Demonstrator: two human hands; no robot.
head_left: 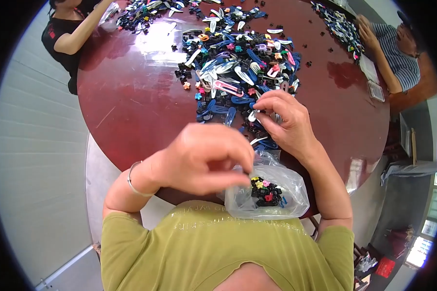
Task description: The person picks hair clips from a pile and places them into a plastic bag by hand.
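Note:
A heap of hair clips (228, 72) lies before me, mixing blue, white and pink snap clips with small black claw clips and flower-shaped ones. At its near right edge my right hand (289, 121) pinches a white snap hair clip (252, 116) between thumb and forefinger. My left hand (206, 157), blurred and wearing a bracelet, is above the left side of a clear plastic bag (296, 196). Its thumb and forefinger close on a small dark thing too blurred to name. Inside the bag sit black claw clips (268, 196) with yellow, pink and red flower pieces.
The round red table (126, 102) carries two more clip heaps, one at far left (141, 17) and one at far right (342, 29). A person (68, 34) sits at each. A small clear box (376, 90) stands by the right rim. Stray black clips (308, 63) dot the tabletop.

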